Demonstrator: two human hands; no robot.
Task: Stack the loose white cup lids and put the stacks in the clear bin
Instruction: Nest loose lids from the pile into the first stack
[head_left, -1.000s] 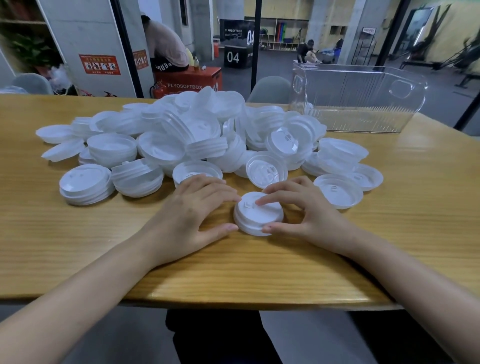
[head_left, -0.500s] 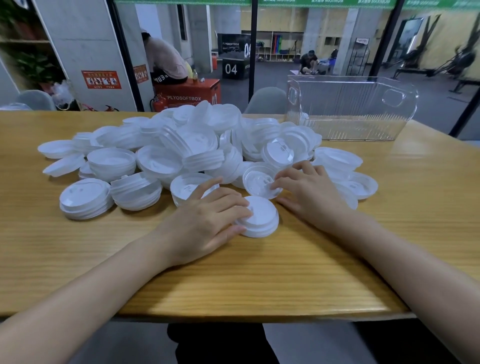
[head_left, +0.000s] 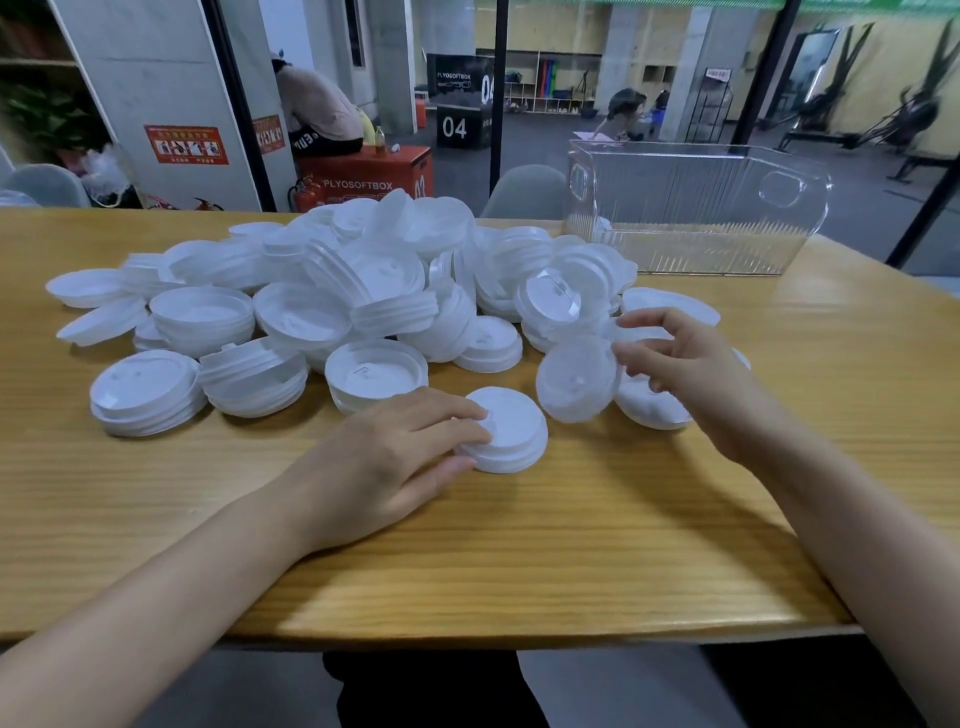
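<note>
A big heap of loose white cup lids (head_left: 363, 280) covers the middle of the wooden table (head_left: 519, 545). In front of it lies a small stack of lids (head_left: 511, 431), and my left hand (head_left: 384, 462) rests against its left side with fingers on its top and rim. My right hand (head_left: 691, 364) holds a single white lid (head_left: 576, 379) tilted on edge just above the table, right of the stack. The clear bin (head_left: 696, 208) stands at the back right; a lid shows faintly through its left wall.
Partly stacked lids (head_left: 148, 392) sit at the heap's left front. More lids (head_left: 654, 405) lie under my right hand. Behind the table stand grey chairs (head_left: 524, 192) and a glass partition, with people seated beyond it.
My right hand left the small stack, reached into the heap and lifted one lid, now tilted above the table. My left hand stayed on the stack.
</note>
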